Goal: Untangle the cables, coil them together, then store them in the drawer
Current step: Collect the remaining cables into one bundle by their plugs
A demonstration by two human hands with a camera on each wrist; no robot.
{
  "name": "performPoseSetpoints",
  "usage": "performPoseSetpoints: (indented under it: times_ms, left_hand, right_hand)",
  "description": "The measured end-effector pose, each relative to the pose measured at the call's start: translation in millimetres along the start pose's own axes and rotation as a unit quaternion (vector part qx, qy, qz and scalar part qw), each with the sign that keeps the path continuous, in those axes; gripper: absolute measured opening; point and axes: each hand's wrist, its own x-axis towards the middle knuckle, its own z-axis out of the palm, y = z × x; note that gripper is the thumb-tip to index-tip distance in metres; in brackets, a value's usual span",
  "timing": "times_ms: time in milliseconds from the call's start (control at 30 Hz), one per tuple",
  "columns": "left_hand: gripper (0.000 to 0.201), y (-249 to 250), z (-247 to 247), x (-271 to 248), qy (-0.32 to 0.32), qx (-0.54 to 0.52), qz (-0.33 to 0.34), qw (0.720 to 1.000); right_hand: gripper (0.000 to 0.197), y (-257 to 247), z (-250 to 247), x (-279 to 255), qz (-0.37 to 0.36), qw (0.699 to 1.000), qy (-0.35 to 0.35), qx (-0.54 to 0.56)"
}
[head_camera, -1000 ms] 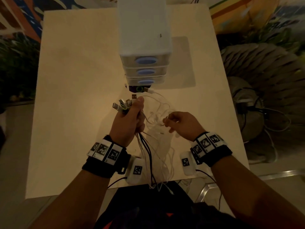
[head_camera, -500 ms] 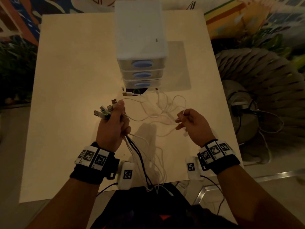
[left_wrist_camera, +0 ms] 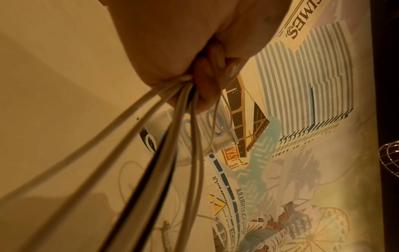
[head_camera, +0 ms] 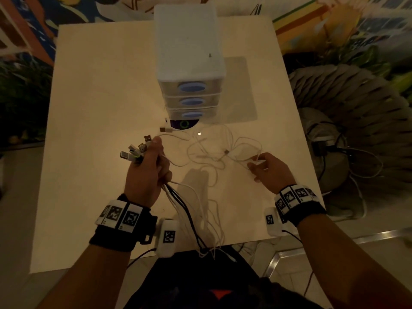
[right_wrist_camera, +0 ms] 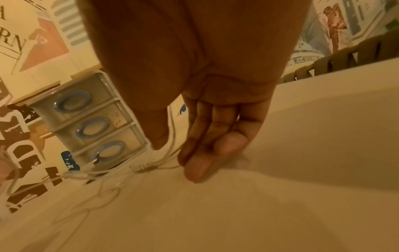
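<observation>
Gripping a bundle of cables in a closed fist, the left hand hides where they cross inside it; plug ends fan out above. The right hand pinches one white strand, its contact blurred. Loose loops lie on the table before the drawer unit, whose drawers are closed.

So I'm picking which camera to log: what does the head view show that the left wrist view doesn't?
Only the head view: USB plugs fanned above the left hand, and the right hand pinching a white cable.
Only the left wrist: curled fingertips clamping the cords.
Both: the drawers, all closed, and the table.
</observation>
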Motion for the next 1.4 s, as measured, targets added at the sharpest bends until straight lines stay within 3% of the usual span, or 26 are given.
performPoseSetpoints:
  times_ms: [100, 200, 300, 400, 567, 700, 767, 867, 967, 1233, 1400]
  left_hand:
    - [0.039, 3, -1, -4, -0.008, -0.001, -0.002, 1.0]
    - [0.04, 6, 0, -10, -0.033, 0.01, -0.002, 0.999]
    - [0.044, 9, 4, -17, -0.071, 0.033, 0.004, 0.997]
    - [0.041, 13, 10, -24, -0.106, 0.035, 0.024, 0.993]
    - [0.041, 31, 5, -33, -0.1, 0.032, 0.07, 0.992]
    - [0.038, 45, -4, -37, -0.074, 0.023, 0.089, 0.993]
    - [0.035, 49, -7, -40, -0.045, 0.02, 0.104, 0.993]
    - [0.029, 52, -9, -44, -0.021, 0.017, 0.12, 0.992]
    - [0.026, 54, -7, -46, -0.01, 0.01, 0.131, 0.991]
    - [0.028, 67, -3, -43, 0.042, -0.03, 0.137, 0.989]
    - [0.028, 68, 13, -44, 0.056, -0.038, 0.133, 0.989]
  right_hand:
    - [0.063, -19, -12, -21, -0.006, 0.995, 0.063, -0.074]
    - [0.056, -53, -11, -51, -0.136, 0.982, 0.127, -0.023]
    - [0.05, -100, 12, -73, -0.316, 0.948, 0.039, 0.006]
    - [0.056, -134, 45, -74, -0.372, 0.925, -0.077, -0.015]
    - [0.059, -139, 67, -73, -0.371, 0.918, -0.138, 0.005]
    - [0.067, -130, 60, -82, -0.361, 0.92, -0.117, 0.096]
    - [0.057, -126, 51, -82, -0.35, 0.926, -0.09, 0.111]
    - [0.021, -114, 33, -83, -0.336, 0.937, -0.087, 0.04]
    - [0.031, -101, 21, -93, -0.328, 0.938, -0.11, 0.018]
    - [0.029, -51, 3, -113, -0.297, 0.945, -0.136, -0.02]
    - [0.041, -22, 3, -134, -0.284, 0.944, -0.167, -0.029]
